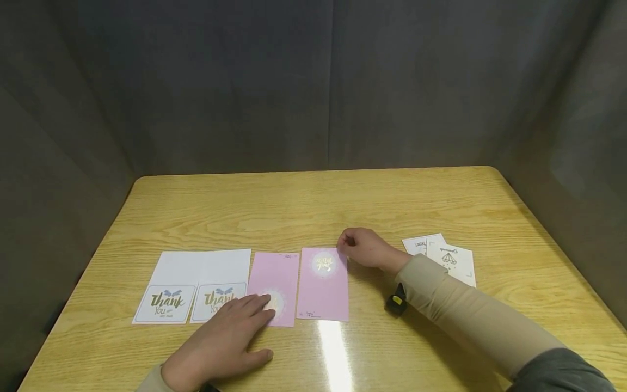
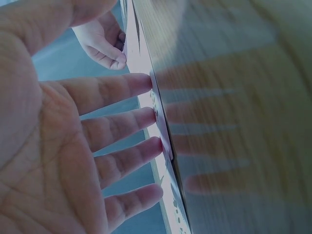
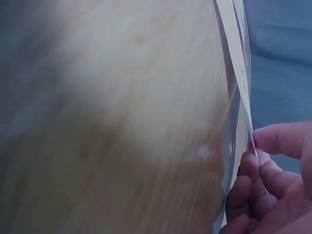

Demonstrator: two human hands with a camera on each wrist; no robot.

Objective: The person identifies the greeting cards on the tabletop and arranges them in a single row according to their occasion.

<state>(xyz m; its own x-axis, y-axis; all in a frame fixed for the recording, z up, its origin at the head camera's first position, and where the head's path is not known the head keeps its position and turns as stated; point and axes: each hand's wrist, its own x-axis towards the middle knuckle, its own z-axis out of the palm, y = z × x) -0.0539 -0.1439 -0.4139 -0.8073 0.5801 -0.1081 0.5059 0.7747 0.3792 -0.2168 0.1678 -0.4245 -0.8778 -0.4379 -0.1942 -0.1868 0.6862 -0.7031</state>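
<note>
Two pink cards lie side by side in front of me in the head view. My right hand [image 1: 364,247] pinches the far right corner of the right pink card [image 1: 323,296] between thumb and fingers; in the right wrist view that card's edge [image 3: 242,97] slants up from the table to the fingertips. With fingers spread, my left hand [image 1: 227,337] rests its fingertips on the near part of the left pink card [image 1: 274,272]. It partly covers that card's pale round emblem. In the left wrist view the fingers [image 2: 117,92] are nearly straight.
Left of the pink cards lie two white "Thank you" cards [image 1: 166,305] [image 1: 215,291], the right one partly behind my left hand. Beyond my right forearm, a white card with a diamond drawing [image 1: 450,261] overlaps another white card [image 1: 416,244]. All are on the wooden table [image 1: 274,207].
</note>
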